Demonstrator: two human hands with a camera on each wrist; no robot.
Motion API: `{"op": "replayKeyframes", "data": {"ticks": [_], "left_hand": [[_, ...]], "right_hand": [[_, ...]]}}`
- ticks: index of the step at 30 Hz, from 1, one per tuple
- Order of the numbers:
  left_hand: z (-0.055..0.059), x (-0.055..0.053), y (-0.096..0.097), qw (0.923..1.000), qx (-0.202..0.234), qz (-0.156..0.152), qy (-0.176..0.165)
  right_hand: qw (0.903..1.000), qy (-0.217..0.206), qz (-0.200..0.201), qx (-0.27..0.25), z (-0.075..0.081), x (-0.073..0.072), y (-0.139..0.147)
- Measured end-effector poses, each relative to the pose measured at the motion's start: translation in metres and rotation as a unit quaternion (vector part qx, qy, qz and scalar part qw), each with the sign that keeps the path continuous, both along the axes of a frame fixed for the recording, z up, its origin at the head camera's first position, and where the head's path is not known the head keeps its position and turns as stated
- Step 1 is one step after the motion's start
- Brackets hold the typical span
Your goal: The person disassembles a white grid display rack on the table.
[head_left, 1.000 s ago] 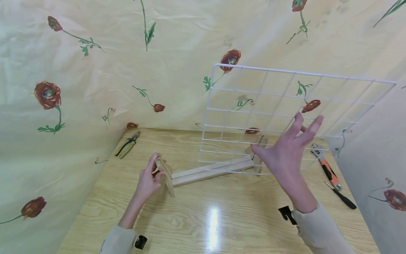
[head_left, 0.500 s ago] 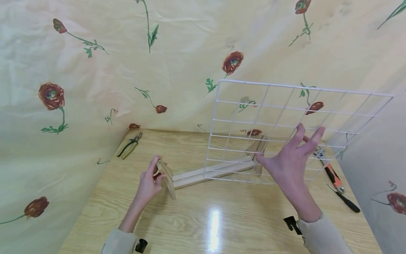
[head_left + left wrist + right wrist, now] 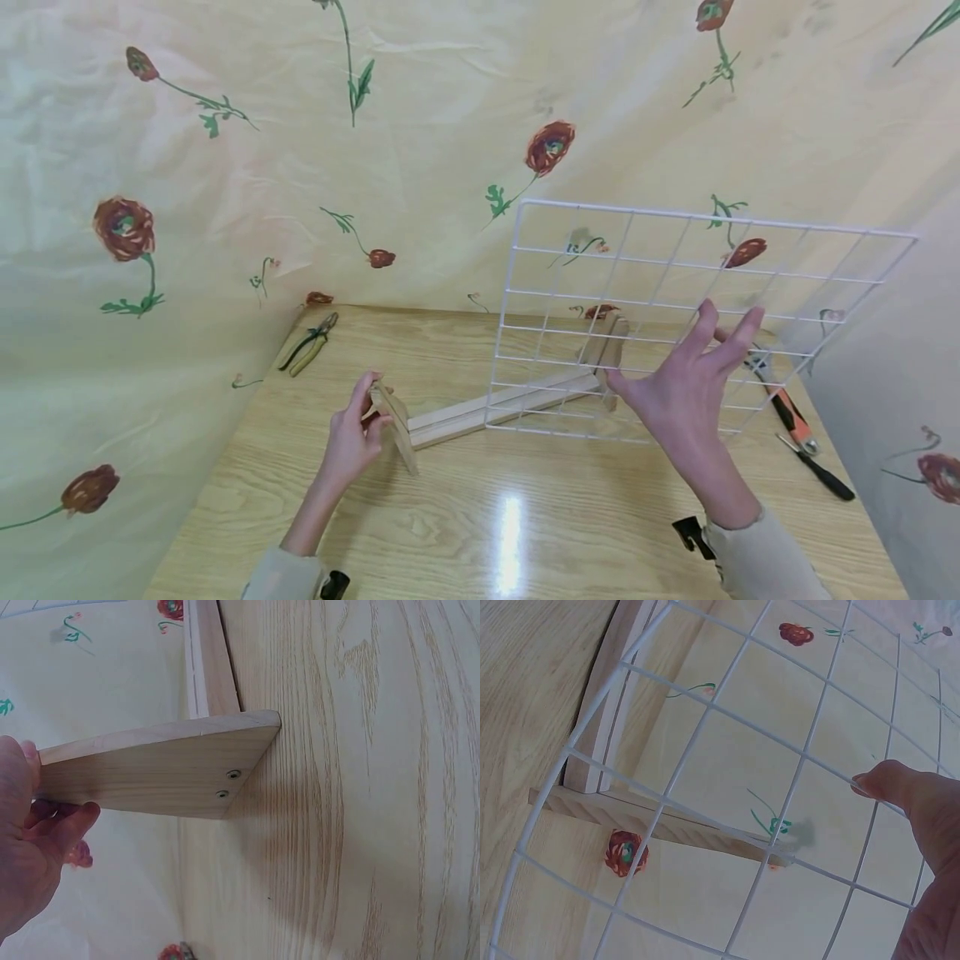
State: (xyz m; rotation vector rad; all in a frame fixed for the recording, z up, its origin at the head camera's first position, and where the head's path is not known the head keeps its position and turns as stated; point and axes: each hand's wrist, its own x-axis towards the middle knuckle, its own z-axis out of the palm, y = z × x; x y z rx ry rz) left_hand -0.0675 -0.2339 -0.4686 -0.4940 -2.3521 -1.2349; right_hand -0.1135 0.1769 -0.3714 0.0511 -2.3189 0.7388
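Note:
A low wooden stand has two long parallel rails (image 3: 450, 421) joining a board at each end, and it lies across the table. My left hand (image 3: 352, 442) pinches the upper part of the left end board (image 3: 150, 772) between thumb and fingers; two metal screw heads (image 3: 233, 774) show on its outer face. With its thumb and fingers spread, my right hand (image 3: 678, 392) grips a white wire grid panel (image 3: 720, 219). The tilted grid overlaps the right end board (image 3: 660, 821) and part of the rails. Some fingers of the right hand are hidden behind the palm.
Pliers (image 3: 309, 345) lie at the table's back left corner. An adjustable wrench (image 3: 787, 412) with an orange and black handle and a black-handled screwdriver (image 3: 817, 469) lie along the right edge. A flowered cloth wall (image 3: 420, 167) rises behind the table.
My right hand has brought the wire grid lower, its top edge coming down the most. My left hand keeps its hold on the left end board, and the stand stays nearly in place.

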Motion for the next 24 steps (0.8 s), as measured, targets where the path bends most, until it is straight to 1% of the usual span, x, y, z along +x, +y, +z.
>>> {"op": "replayKeyframes", "data": {"ticks": [6, 10, 17, 22, 24], "left_hand": [[-0.001, 0.002, -0.001, 0.9999, -0.005, 0.004, 0.009], [-0.002, 0.005, -0.001, 0.9999, -0.002, 0.008, 0.008], [-0.002, 0.008, -0.001, 0.9999, 0.000, 0.015, 0.007], [-0.002, 0.012, 0.000, 0.9997, -0.004, 0.025, 0.006], [-0.002, 0.013, 0.000, 0.9997, -0.002, 0.025, 0.008]], "right_hand": [[1.0000, -0.005, 0.001, 0.008, -0.003, 0.001, 0.001], [0.9999, -0.008, 0.000, 0.010, -0.005, 0.002, 0.002], [0.9998, 0.009, 0.005, 0.018, -0.007, 0.001, 0.003], [0.9999, -0.003, 0.002, 0.016, -0.007, 0.002, 0.003], [0.9999, -0.005, 0.000, 0.013, -0.007, 0.003, 0.002]]}}
